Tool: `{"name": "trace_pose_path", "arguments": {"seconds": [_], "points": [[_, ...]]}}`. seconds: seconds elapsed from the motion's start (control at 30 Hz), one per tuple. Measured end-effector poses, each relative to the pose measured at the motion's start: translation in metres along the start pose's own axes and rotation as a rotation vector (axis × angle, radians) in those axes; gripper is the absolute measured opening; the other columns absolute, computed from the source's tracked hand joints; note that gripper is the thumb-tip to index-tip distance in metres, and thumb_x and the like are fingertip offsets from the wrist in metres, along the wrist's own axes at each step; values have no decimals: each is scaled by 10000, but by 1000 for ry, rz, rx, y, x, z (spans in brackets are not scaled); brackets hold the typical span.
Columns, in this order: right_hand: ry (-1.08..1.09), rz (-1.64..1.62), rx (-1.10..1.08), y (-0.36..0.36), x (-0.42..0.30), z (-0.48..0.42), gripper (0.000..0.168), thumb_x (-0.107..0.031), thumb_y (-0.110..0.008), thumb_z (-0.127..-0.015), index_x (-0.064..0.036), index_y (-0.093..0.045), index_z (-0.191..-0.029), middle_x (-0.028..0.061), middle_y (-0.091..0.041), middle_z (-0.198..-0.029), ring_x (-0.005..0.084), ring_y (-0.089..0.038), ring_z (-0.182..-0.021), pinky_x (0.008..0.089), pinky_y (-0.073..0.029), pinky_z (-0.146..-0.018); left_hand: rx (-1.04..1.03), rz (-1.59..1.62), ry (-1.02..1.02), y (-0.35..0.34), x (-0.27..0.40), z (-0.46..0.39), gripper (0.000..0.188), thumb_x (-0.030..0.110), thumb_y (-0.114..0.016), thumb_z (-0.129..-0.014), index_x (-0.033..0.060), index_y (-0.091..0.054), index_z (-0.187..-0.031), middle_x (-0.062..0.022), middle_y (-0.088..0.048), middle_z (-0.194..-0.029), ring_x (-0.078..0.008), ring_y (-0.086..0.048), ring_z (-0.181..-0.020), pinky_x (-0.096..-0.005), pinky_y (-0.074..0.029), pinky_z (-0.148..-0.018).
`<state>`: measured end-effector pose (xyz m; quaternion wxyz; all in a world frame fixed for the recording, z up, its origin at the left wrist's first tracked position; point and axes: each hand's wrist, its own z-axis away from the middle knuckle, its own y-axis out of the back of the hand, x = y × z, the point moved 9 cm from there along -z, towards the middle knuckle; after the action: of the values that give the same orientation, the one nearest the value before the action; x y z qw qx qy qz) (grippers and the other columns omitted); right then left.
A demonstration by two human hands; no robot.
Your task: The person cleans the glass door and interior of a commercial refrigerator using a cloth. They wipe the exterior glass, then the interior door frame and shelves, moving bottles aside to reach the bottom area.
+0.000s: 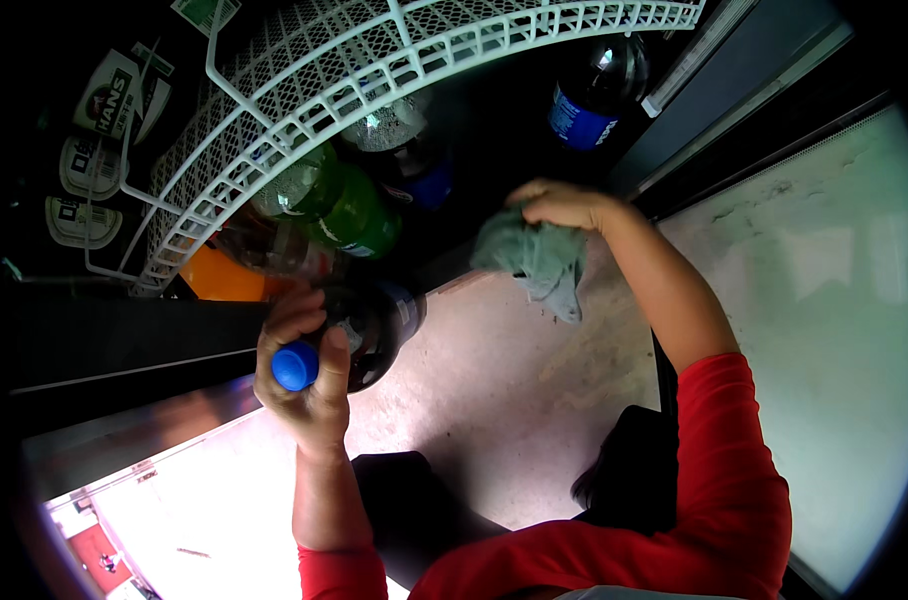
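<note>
My left hand (304,375) grips a dark plastic soda bottle (364,349) around its neck, just below the blue cap (295,366). That bottle is in front of the cooler's lower shelf, its base pointing away from me. My right hand (555,204) holds a crumpled grey-green cloth (532,251), slightly blurred, whose lower end hangs down over the floor. Behind the cloth the cooler's inside is dark, and I cannot tell whether the cloth touches a surface. Beyond my right hand stands a dark cola bottle (585,101) with a blue Pepsi label.
A white wire shelf (349,112) overhangs the work. Under it stand a green bottle (356,210), a dark bottle with a blue label (427,180) and an orange bottle (221,274). An opened glass door (806,300) is at right. Pale floor (484,360) lies below.
</note>
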<state>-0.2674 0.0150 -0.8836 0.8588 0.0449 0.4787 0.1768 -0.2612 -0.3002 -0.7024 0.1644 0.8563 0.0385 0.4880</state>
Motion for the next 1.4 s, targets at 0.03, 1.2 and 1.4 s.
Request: {"name": "trace_pose_path", "arguments": {"seconds": [0.03, 1.2, 1.4], "points": [[39, 64, 58, 13, -24, 1, 389, -143, -534, -792, -30, -614, -1155, 123, -642, -1006, 203, -603, -941, 289, -477, -785, -2, -4, 4, 0, 2, -1, 182, 126, -697, -795, 11, -598, -896, -140, -636, -1009, -287, -571, -1048, -388, -408, -955], [-11, 588, 777, 41, -31, -40, 670, -330, -565, -853, 8, -337, -1384, 221, -401, -1359, 367, -455, -1195, 478, -389, -979, 16, -118, -13, 6, 2, 8, 260, 267, -696, -816, 49, -601, -921, -105, -644, -1042, -289, -581, -1091, -414, -424, -982], [-42, 722, 901, 27, 25, -86, 660, -276, -571, -839, -18, -326, -1395, 208, -416, -1337, 350, -425, -1212, 449, -414, -955, -14, -92, -32, -4, 3, 1, 255, 254, -693, -820, 38, -598, -915, -114, -645, -1029, -287, -585, -1080, -417, -416, -986]]}}
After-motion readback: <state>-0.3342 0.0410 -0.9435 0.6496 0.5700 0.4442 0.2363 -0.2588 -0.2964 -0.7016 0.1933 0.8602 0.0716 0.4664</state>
